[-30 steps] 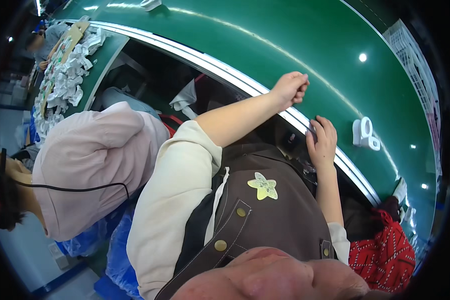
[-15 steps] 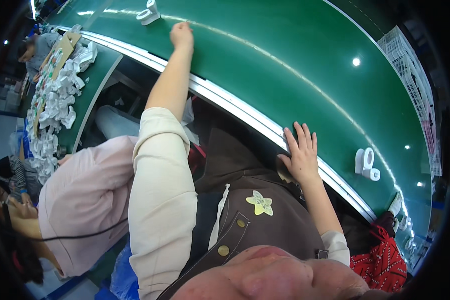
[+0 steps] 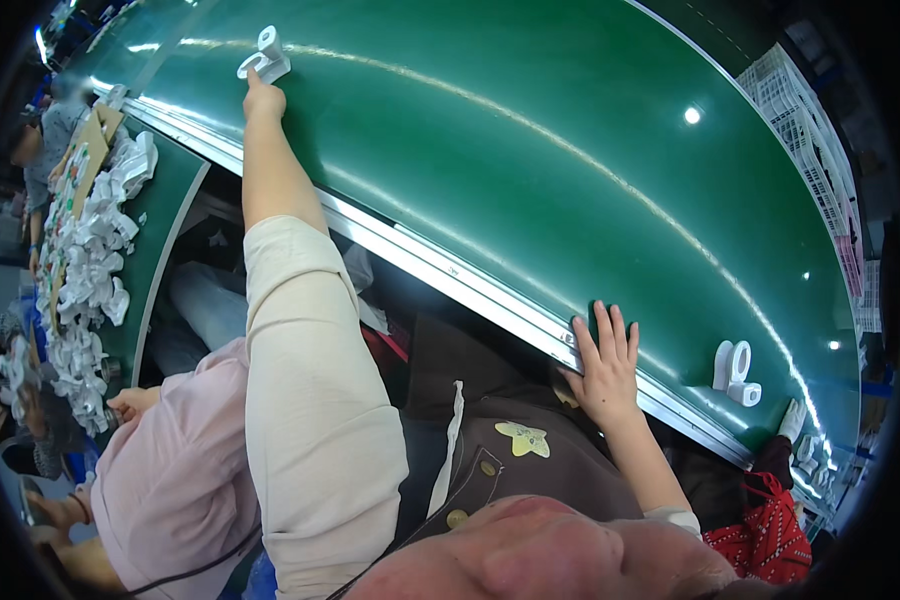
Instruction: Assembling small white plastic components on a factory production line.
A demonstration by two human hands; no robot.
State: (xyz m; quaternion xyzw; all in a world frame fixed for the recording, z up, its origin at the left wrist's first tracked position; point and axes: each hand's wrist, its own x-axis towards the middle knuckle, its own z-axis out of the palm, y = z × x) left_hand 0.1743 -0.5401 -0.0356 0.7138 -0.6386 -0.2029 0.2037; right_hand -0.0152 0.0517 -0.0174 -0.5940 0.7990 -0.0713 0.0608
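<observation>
Seen from the head, the left hand (image 3: 263,99) reaches far out over the green table (image 3: 530,190) to a white plastic part (image 3: 270,45) near its far left end. That part is glossy and plain white: a short round post stands up, with a small dark hole in its top, and a flatter rounded piece spreads low beside its foot. The fingertips meet this low piece, but the fingers are mostly hidden, so I cannot tell how far they are bent or whether they grip it. Well to the right, the right hand (image 3: 608,378) lies palm down across the pale metal edge (image 3: 470,285), fingers spread and holding nothing. Beyond it sits a similar white piece (image 3: 737,372), with an oval loop and a round stub.
</observation>
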